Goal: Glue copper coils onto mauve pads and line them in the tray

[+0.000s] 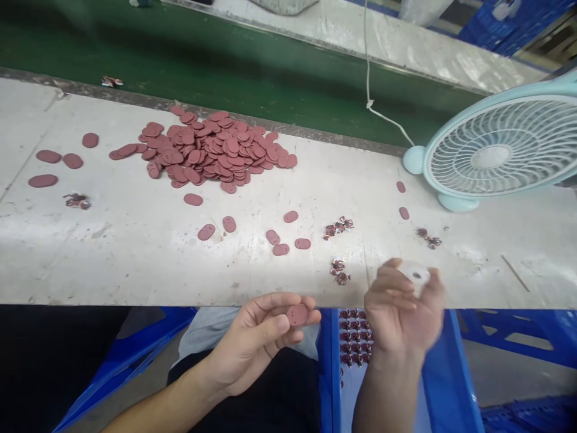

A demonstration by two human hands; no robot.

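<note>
Between thumb and fingers, my left hand pinches a flat reddish-brown oval piece with small holes, just off the table's front edge. My right hand, slightly blurred, is raised near the edge with its fingers closed around a white round piece with a dark centre. Several loose oval pieces lie on the table ahead of my hands, in front of a large pile of ovals. Small clusters of shiny dark brown parts sit between my hands and farther back.
A light-blue fan stands at the right, its white cord crossing the green strip behind the table. Below the front edge, partly behind my right arm, a blue crate holds rows of small dark red parts.
</note>
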